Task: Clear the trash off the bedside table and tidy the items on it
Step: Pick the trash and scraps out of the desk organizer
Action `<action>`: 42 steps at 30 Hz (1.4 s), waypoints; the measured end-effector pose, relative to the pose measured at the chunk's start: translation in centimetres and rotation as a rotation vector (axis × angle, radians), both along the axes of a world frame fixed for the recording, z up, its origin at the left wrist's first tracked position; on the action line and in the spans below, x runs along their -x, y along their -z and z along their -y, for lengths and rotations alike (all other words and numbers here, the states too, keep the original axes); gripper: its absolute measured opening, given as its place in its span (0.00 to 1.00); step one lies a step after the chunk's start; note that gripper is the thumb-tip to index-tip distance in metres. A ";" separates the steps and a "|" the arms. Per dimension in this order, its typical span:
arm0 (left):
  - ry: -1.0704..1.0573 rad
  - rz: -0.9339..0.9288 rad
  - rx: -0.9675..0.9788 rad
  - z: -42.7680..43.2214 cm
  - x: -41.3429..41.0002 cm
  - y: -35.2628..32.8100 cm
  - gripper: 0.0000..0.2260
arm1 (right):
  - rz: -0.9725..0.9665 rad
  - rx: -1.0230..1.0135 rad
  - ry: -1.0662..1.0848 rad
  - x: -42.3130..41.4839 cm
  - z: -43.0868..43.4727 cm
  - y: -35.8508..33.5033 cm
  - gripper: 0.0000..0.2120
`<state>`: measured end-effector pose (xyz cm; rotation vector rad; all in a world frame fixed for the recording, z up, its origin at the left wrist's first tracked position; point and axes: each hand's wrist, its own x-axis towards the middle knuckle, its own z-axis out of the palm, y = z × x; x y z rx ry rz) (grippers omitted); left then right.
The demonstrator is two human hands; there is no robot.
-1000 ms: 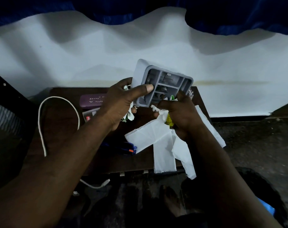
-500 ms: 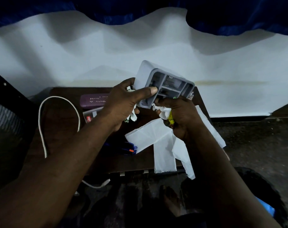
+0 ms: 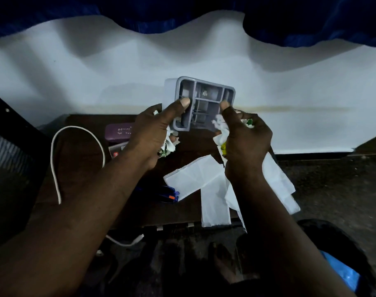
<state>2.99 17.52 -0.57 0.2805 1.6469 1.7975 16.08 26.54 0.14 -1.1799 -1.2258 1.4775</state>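
I hold a grey plastic organiser point(image 3: 206, 97) with several compartments, tilted up above the dark wooden bedside table point(image 3: 84, 159). My left hand point(image 3: 154, 136) grips its left side, thumb on the rim, with crumpled white wrapper scraps point(image 3: 168, 146) tucked in the palm. My right hand point(image 3: 245, 142) grips its right side, thumb on the rim, and also clutches crumpled white paper point(image 3: 220, 133) with green and yellow bits. A white plastic bag point(image 3: 206, 185) lies spread on the table under my right wrist and hangs over the front edge.
On the table's left lie a purple case point(image 3: 118, 131), a small white and red box point(image 3: 116, 152) and a looping white cable point(image 3: 56, 163). Blue pens point(image 3: 167, 195) lie near the front edge. A white bed sheet point(image 3: 182, 61) rises behind. A blue bag point(image 3: 341, 273) sits on the floor at right.
The organiser has been raised and turned squarer to me. My right hand has moved up from below it and now grips its right side with the thumb on the rim.
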 end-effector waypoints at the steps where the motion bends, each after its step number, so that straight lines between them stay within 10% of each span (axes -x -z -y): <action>1: -0.004 0.014 0.006 0.0 0.0 -0.1 0.21 | -0.047 0.029 -0.048 0.1 0.1 0.0 0.18; 7: 0.013 0.035 0.030 -0.1 -0.4 -0.4 0.16 | 0.054 -0.099 -0.185 0.8 1.0 0.3 0.07; 42: 0.236 0.129 -0.120 0.2 -0.1 0.7 0.30 | 0.833 -0.830 -0.442 0.5 2.0 1.9 0.18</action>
